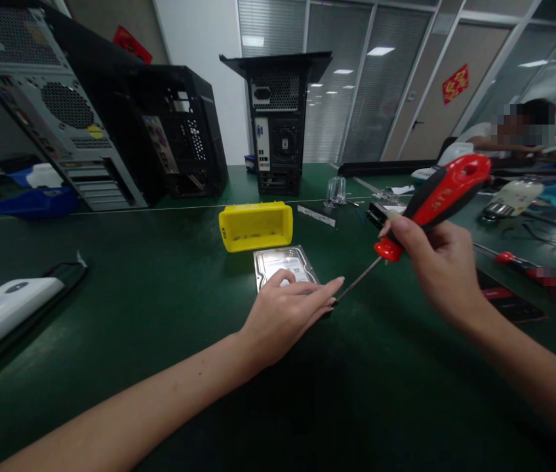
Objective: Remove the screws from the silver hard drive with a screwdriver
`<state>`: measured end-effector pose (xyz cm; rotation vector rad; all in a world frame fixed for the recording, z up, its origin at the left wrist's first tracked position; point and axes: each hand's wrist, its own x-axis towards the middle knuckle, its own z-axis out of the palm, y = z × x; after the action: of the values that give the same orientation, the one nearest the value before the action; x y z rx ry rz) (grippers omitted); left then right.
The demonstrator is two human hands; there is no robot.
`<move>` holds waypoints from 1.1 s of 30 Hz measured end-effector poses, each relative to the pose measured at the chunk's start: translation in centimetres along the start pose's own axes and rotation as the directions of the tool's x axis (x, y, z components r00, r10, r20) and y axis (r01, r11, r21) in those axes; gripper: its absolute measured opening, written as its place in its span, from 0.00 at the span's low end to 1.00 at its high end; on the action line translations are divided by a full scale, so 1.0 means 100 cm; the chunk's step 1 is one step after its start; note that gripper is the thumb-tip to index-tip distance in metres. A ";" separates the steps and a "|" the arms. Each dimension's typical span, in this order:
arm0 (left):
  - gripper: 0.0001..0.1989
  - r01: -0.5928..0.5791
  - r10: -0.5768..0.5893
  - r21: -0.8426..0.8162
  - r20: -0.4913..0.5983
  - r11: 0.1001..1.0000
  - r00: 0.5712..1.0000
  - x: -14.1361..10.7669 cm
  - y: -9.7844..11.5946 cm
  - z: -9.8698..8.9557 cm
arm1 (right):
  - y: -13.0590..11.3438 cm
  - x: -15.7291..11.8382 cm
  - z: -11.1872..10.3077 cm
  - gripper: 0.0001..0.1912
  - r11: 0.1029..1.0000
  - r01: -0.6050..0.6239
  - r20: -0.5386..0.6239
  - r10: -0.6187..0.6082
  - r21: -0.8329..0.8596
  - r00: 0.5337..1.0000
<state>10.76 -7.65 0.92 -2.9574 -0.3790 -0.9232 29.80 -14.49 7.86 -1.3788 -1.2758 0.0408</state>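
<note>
A silver hard drive with a pale label lies on the green table. My left hand rests over its near part and grips it, fingers reaching to the right edge. In my right hand is a screwdriver with a red and black handle, held tilted. Its thin metal shaft points down and left, and the tip is close to my left fingertips at the drive's right side. Whether the tip touches a screw there cannot be made out. Just behind the drive stands a yellow plastic bin facing me.
Computer cases stand at the back and left. A white device lies at left, with a blue bin behind it. Another red-black screwdriver and a clear cup are to the right. A person sits at far right.
</note>
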 end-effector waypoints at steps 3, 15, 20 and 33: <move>0.17 -0.004 0.004 0.005 0.000 1.000 1.000 0.000 0.001 0.001 | -0.003 -0.001 0.000 0.16 1.000 0.006 -0.022 -0.006 0.017 1.000; 0.19 0.010 -0.010 -0.020 0.028 1.000 1.000 0.001 0.000 0.000 | -0.005 -0.002 -0.001 0.14 0.998 0.031 -0.034 -0.029 0.050 0.999; 0.22 0.038 -0.038 -0.012 0.037 0.999 0.999 0.002 0.000 -0.001 | -0.002 -0.003 0.000 0.14 0.998 0.034 -0.008 -0.034 0.050 0.999; 0.06 0.076 -0.070 -0.137 0.051 0.988 0.996 0.002 -0.002 -0.003 | -0.001 -0.003 0.000 0.17 1.000 0.002 -0.019 -0.002 0.022 1.000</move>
<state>10.66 -7.41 1.26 -3.1151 -0.4452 -0.9264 29.68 -14.72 7.75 -1.3564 -1.2579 0.0400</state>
